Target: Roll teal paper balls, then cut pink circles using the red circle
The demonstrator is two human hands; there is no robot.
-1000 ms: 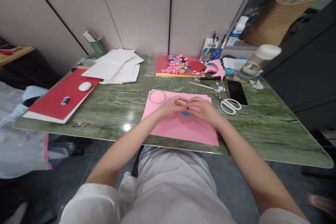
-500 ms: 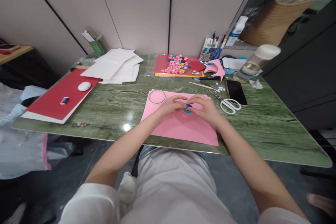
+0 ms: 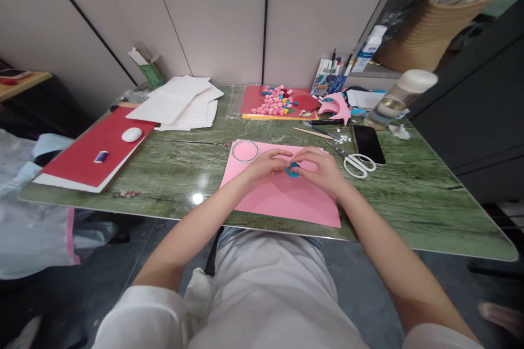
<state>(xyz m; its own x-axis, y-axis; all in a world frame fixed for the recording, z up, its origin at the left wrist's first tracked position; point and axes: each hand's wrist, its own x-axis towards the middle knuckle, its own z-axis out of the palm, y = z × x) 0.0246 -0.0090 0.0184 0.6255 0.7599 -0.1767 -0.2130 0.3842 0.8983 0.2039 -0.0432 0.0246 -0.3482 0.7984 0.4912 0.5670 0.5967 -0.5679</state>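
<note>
My left hand (image 3: 266, 164) and my right hand (image 3: 321, 168) meet over a pink paper sheet (image 3: 286, 199) on the green table (image 3: 184, 166). Both pinch a small blue paper piece (image 3: 292, 169) between their fingertips, fingers curled. A clear round lid or ring (image 3: 244, 150) lies on the sheet's far left corner, just beyond my left hand.
White-handled scissors (image 3: 355, 162) and a black phone (image 3: 368, 143) lie right of my hands. Behind are a red tray of pink and blue paper bits (image 3: 278, 101), pens, a bottle (image 3: 395, 99), white sheets (image 3: 180, 101), and a red board (image 3: 90, 152) with a white mouse (image 3: 131, 134).
My fingers have shifted a little on the blue piece, which now shows more between the fingertips. My arms and the other things stay put.
</note>
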